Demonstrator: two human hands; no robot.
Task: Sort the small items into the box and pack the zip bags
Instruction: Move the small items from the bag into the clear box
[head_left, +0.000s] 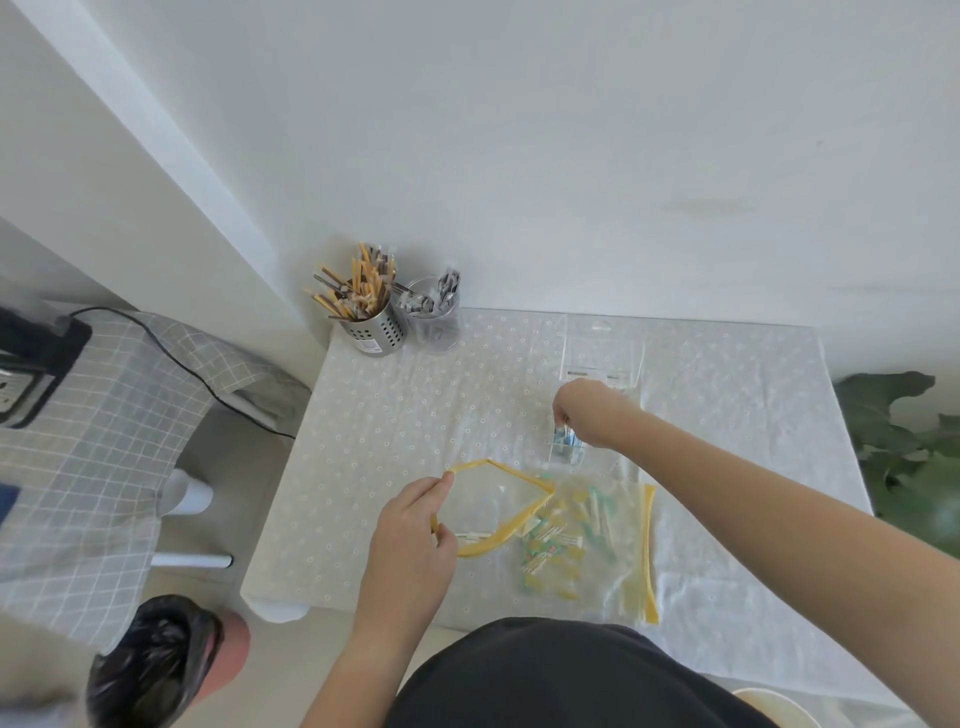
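Note:
My left hand (415, 525) pinches the yellow rim of a clear zip bag (493, 506) and holds its mouth wide open on the table. Inside it lies one small white item. A second zip bag (608, 551) with a yellow strip lies flat to the right, filled with several small green, yellow and white items. My right hand (582, 410) reaches over a small clear box (566, 449) that holds blue and white items; its fingertips are closed, and I cannot make out what they hold. The clear box lid (600, 348) stands open behind the hand.
The table (395, 415) has a white dotted cloth. At its back left corner stand a metal holder of wrapped chopsticks (371, 332) and a clear cup of wrapped cutlery (434, 325). A lined bin (166, 660) sits on the floor at left. A plant (904, 441) is at right.

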